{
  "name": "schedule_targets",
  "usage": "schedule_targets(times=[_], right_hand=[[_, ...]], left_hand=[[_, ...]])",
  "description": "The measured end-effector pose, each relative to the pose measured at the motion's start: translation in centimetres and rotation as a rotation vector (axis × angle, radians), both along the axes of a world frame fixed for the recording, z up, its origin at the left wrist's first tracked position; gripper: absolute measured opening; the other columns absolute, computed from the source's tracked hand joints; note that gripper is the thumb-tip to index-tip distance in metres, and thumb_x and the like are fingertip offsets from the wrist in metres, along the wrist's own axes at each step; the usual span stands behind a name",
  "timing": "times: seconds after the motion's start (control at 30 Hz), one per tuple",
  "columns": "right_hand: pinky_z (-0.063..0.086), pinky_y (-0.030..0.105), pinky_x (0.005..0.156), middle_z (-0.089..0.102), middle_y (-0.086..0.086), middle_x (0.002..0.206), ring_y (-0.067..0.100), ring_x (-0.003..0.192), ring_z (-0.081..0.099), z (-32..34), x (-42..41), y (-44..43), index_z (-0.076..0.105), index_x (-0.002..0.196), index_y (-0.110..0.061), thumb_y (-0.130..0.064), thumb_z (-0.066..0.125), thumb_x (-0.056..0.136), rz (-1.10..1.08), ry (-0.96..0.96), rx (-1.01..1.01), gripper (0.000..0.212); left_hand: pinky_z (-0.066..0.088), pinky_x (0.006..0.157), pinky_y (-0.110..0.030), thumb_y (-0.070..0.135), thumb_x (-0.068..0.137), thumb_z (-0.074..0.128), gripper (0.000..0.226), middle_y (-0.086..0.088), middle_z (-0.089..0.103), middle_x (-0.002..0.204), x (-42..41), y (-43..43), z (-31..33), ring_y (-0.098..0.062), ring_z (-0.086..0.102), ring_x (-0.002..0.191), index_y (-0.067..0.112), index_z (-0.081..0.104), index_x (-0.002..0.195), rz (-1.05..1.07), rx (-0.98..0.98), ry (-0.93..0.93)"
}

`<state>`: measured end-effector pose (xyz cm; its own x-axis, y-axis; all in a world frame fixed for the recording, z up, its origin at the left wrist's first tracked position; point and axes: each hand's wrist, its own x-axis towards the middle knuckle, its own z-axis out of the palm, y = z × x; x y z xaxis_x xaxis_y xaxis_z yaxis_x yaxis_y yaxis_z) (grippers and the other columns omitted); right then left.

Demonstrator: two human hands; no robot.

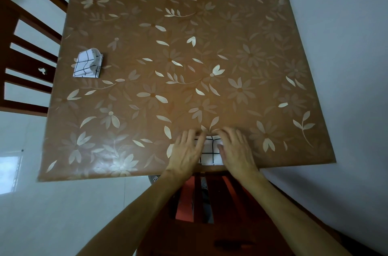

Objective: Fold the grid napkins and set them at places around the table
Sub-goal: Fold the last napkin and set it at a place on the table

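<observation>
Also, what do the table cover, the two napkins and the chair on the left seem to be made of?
Table cover: probably vinyl or oilcloth, glossy; light reflects on its brown flowered surface.
Near napkin and left napkin: soft white material with black grid, likely cloth, possibly paper; the folds puff up.
Left chair: dark wood, seemingly varnished; solid slats.

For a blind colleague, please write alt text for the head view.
The left hand and right hand press a grid napkin at the near edge of the floral table. A second folded napkin lies by the left edge, beside a wooden chair.
</observation>
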<state>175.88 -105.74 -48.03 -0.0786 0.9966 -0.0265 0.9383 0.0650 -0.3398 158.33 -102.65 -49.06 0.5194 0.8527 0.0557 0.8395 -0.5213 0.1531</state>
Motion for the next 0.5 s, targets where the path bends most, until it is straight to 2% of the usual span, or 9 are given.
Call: schedule_targets(times=[0.03, 0.1, 0.17, 0.23, 0.3, 0.37, 0.43, 0.5], right_hand=[[0.051, 0.035, 0.095, 0.061, 0.003, 0.13, 0.023, 0.12, 0.057, -0.5, -0.2, -0.3, 0.06, 0.128, -0.013, -0.003, 0.07, 0.08, 0.095, -0.02, 0.052, 0.05], [0.039, 0.033, 0.108, 0.057, 0.007, 0.143, 0.024, 0.135, 0.051, -1.5, -0.5, -1.1, 0.059, 0.132, -0.008, 0.0, 0.05, 0.082, 0.202, -0.045, 0.094, 0.051], [0.027, 0.035, 0.115, 0.045, 0.008, 0.155, 0.024, 0.145, 0.039, -2.3, -0.3, -1.7, 0.051, 0.142, -0.008, -0.005, 0.039, 0.084, 0.216, -0.089, 0.024, 0.059], [0.02, 0.04, 0.119, 0.029, 0.008, 0.163, 0.023, 0.152, 0.025, -2.7, -0.1, -2.0, 0.035, 0.152, -0.009, -0.015, 0.037, 0.095, 0.226, -0.144, -0.058, 0.057], [0.018, 0.042, 0.119, 0.024, 0.009, 0.164, 0.023, 0.153, 0.022, -2.8, -0.1, -1.8, 0.029, 0.155, -0.009, -0.03, 0.03, 0.103, 0.227, -0.164, -0.104, 0.056], [0.018, 0.044, 0.119, 0.022, 0.009, 0.165, 0.023, 0.153, 0.021, -2.8, 0.0, -1.3, 0.025, 0.156, -0.008, -0.035, 0.023, 0.104, 0.237, -0.193, -0.147, 0.059], [0.017, 0.044, 0.119, 0.018, 0.009, 0.166, 0.023, 0.153, 0.019, -3.0, 0.2, -1.0, 0.02, 0.157, -0.008, -0.036, 0.021, 0.104, 0.252, -0.219, -0.166, 0.06], [0.016, 0.045, 0.12, 0.015, 0.009, 0.167, 0.023, 0.154, 0.015, -3.1, 0.5, -1.3, 0.017, 0.158, -0.009, -0.036, 0.02, 0.104, 0.266, -0.234, -0.177, 0.06]], left_hand=[[0.053, 0.082, -0.039, 0.007, 0.074, 0.079, 0.047, -0.012, 0.065, 0.11, 0.1, -0.4, -0.3, -0.028, 0.062, 0.092, 0.011, 0.062, 0.118, -0.056, 0.053, -0.009], [0.049, 0.1, -0.044, 0.005, 0.086, 0.064, 0.033, -0.013, 0.065, 0.125, -0.1, -1.0, -0.9, -0.03, 0.062, 0.115, 0.008, 0.066, 0.119, -0.127, 0.096, -0.016], [0.043, 0.11, -0.048, 0.008, 0.088, 0.063, 0.04, -0.015, 0.061, 0.137, -0.7, -1.6, -1.1, -0.03, 0.056, 0.131, 0.005, 0.062, 0.128, -0.136, 0.046, 0.016], [0.041, 0.112, -0.049, 0.018, 0.084, 0.072, 0.064, -0.017, 0.053, 0.147, -1.2, -2.1, -1.3, -0.031, 0.049, 0.138, 0.001, 0.048, 0.141, -0.124, -0.045, 0.096], [0.035, 0.115, -0.05, 0.032, 0.085, 0.072, 0.082, -0.015, 0.042, 0.156, -1.4, -2.2, -1.4, -0.029, 0.037, 0.146, 0.002, 0.03, 0.15, -0.104, -0.123, 0.161], [0.031, 0.117, -0.051, 0.036, 0.096, 0.053, 0.072, -0.013, 0.034, 0.161, -1.4, -2.2, -1.5, -0.027, 0.027, 0.15, 0.005, 0.023, 0.153, -0.099, -0.128, 0.168], [0.033, 0.117, -0.051, 0.035, 0.101, 0.029, 0.059, -0.011, 0.032, 0.162, -1.1, -2.1, -1.3, -0.025, 0.028, 0.15, 0.007, 0.027, 0.154, -0.074, -0.158, 0.172], [0.034, 0.116, -0.051, 0.036, 0.102, 0.02, 0.059, -0.01, 0.03, 0.162, -1.2, -2.4, -1.2, -0.025, 0.029, 0.15, 0.01, 0.03, 0.154, -0.08, -0.189, 0.205]])
